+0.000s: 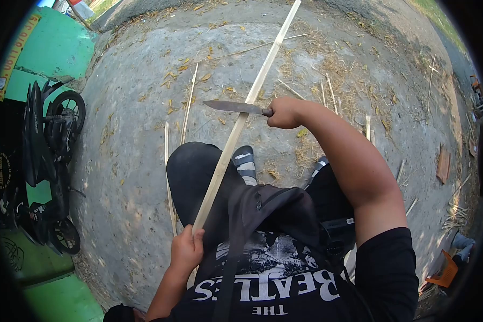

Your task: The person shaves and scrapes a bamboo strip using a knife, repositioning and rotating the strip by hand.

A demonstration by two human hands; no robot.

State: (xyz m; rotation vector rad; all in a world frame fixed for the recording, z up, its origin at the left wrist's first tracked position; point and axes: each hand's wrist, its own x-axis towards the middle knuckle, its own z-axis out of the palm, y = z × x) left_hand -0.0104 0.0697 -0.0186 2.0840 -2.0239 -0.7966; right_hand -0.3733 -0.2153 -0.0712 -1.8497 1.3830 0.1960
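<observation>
A long, pale bamboo strip [224, 156] slants from my lap up toward the far ground, passing over my bent knee. Its near end sits in the closed grip of my left hand [187, 248]. My right hand [285, 113] is wrapped round the handle of a knife [232, 107]. The knife's dark blade lies across the strip, roughly level, with its tip pointing left. Blade and strip appear to touch, though the exact contact is hard to make out.
Thin bamboo sticks [189, 102] and dry shavings [335, 70] lie on the concrete ground [129, 139]. A black motorbike [45, 161] stands at left beside green panels [59, 45]. At right are a brown wooden block [443, 164] and an orange object [443, 271].
</observation>
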